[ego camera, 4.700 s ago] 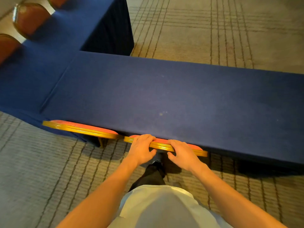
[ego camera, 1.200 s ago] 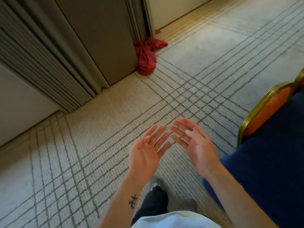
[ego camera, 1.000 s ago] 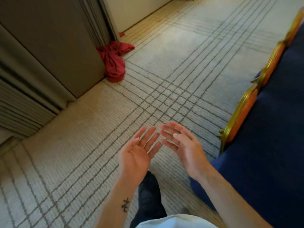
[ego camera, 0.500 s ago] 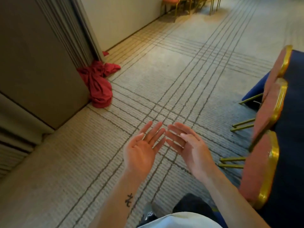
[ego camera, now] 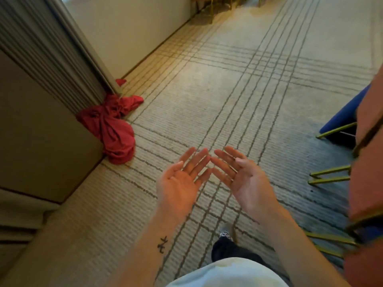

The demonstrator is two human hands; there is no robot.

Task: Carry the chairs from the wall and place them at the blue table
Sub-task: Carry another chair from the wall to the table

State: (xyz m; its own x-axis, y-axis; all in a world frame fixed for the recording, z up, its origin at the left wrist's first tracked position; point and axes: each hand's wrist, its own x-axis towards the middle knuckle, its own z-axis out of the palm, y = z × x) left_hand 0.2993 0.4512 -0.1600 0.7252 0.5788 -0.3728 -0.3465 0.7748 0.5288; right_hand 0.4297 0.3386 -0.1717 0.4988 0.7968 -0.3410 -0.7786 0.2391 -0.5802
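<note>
1. Head view, hands: the left hand [ego camera: 180, 181] and right hand [ego camera: 242, 179] are both empty. Palms are up and fingers straight and spread, with the fingertips nearly meeting. They hang over the carpet [ego camera: 238, 83], right of the red cloth [ego camera: 112, 129] and nearer the camera.
2. Head view, task things: the chairs by the wall [ego camera: 211, 11] stand far beyond the red cloth, at the top edge. Only gold legs and a bit of seat show.
3. The placed chairs [ego camera: 366, 172] are far right of the red cloth, blurred, against the blue table [ego camera: 344, 114].
4. Step, as judged: the empty-handed walk to fetch another chair.
5. Next move calls for passing the red cloth along the wall [ego camera: 132, 27], then gripping one chair with both hands and lifting its legs clear. How many remain cannot be told.
</note>
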